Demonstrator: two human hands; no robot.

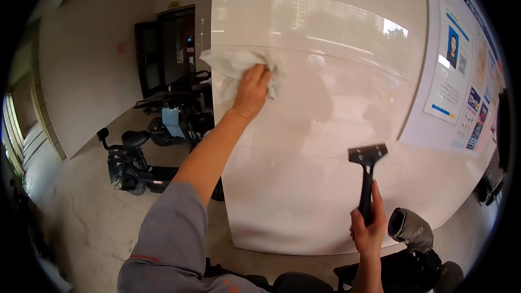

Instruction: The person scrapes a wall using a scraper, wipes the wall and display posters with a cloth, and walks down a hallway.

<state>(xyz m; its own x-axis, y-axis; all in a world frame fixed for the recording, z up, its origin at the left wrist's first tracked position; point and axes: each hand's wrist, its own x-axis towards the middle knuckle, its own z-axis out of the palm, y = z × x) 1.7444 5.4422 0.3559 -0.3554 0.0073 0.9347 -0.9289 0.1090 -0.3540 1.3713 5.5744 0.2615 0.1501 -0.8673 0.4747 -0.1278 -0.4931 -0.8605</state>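
Scooter (134, 140) in black parked on the floor (92, 222) at the left, with a second scooter (189, 115) close behind, a light-blue item (171, 122) at its side. Farther back, a dark doorway (176, 49). At lower right, a grey padded cover (412, 230) just beside the right hand (370, 233), lower in view; along the bottom edge, a dark seat-like shape (301, 283), partly cut off. On the right, a notice board (420, 130) with a poster (455, 59) and smaller sheets.

Upright left edge of the glossy wall (293, 195) passing behind the left forearm (209, 154); bottom edge curving low across the view, right side running to the board. Broad stretch of smooth panel between both hands, crossed by thin joints, with buildings reflected near the top.

White cloth (230, 65) directly under the left hand (252, 93), spread against the wall, one corner reaching past the left edge. Left fingers curled and bunching the cloth, fingertips partly hidden in folds. Black scraper (368, 154) in the right hand, fingers and thumb closed around the handle, wide head uppermost, well apart from the cloth; contact between head and wall impossible to tell.
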